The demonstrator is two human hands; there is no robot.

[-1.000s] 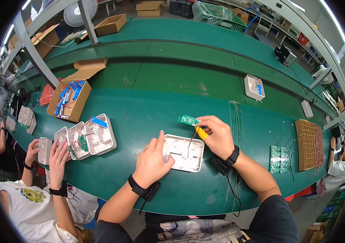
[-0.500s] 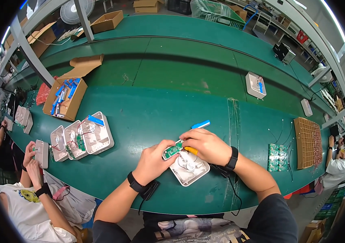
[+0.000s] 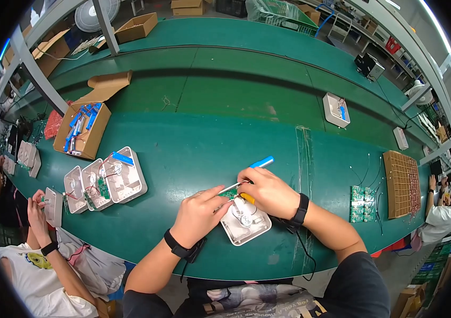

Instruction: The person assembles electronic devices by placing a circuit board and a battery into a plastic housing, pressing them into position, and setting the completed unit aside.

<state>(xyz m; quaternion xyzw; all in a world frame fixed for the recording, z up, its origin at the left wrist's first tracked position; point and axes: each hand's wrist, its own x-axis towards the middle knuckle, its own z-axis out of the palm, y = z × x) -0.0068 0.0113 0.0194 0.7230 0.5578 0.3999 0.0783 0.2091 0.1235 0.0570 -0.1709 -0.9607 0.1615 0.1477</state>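
My left hand (image 3: pixel 200 213) is closed on a small green circuit board (image 3: pixel 229 194) with a white edge strip, held tilted above an open white plastic housing (image 3: pixel 244 229). My right hand (image 3: pixel 270 193) has its fingertips pinched at the board's right end. A yellow handle-like piece (image 3: pixel 247 199) is tucked under the fingers of that hand; what kind of tool it is remains hidden. Thin wires run between board and housing, which has a round white part inside. A blue cylindrical battery (image 3: pixel 262 162) lies just beyond my right hand.
Several white housings (image 3: pixel 126 180) with boards and wires stand to the left. A cardboard box (image 3: pixel 97 139) of blue batteries sits behind them. Several green boards (image 3: pixel 362 204) and a brown gridded tray (image 3: pixel 401 185) lie at the right. Co-workers sit on both sides.
The circuit board has tipped from face-up to nearly edge-on, its white edge now showing. My left fingers have stretched forward along it. My right hand stays close to its place.
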